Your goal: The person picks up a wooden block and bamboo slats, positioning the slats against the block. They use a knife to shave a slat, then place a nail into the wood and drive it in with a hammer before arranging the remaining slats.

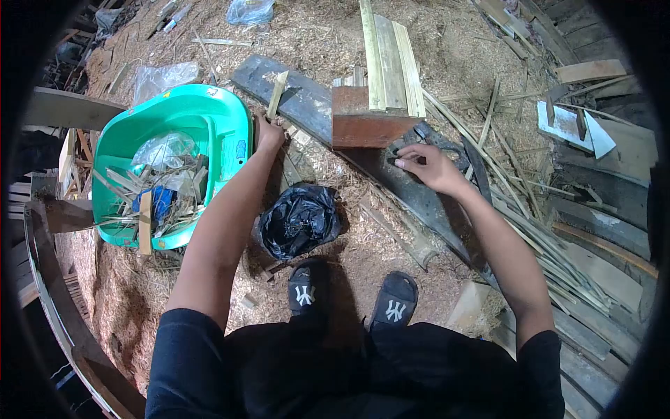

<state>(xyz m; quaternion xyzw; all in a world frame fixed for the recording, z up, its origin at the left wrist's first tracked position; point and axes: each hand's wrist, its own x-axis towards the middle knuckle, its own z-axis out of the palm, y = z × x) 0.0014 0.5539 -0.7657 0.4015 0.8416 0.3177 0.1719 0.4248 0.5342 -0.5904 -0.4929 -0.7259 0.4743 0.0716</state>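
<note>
My left hand (269, 134) is closed on the lower end of a short wood strip (277, 95), just right of the green plastic tub (241, 115). My right hand (430, 168) hovers over the dark plank (412, 187), its fingers curled toward the thumb. A small dark bit seems to be at those fingertips, too small to name. Close to that hand stands a reddish-brown wooden block (363, 122), with several pale wood strips (392, 66) lying on top. Between my arms, an open black plastic bag (300, 222) sits on the ground.
Wood scraps and a clear plastic bag (164, 150) fill part of the tub. Long thin strips (537, 230) and boards lie at the right. Sawdust (167, 300) covers the ground. My sandals (394, 300) are below the black bag. A curved wooden piece (52, 307) borders the left.
</note>
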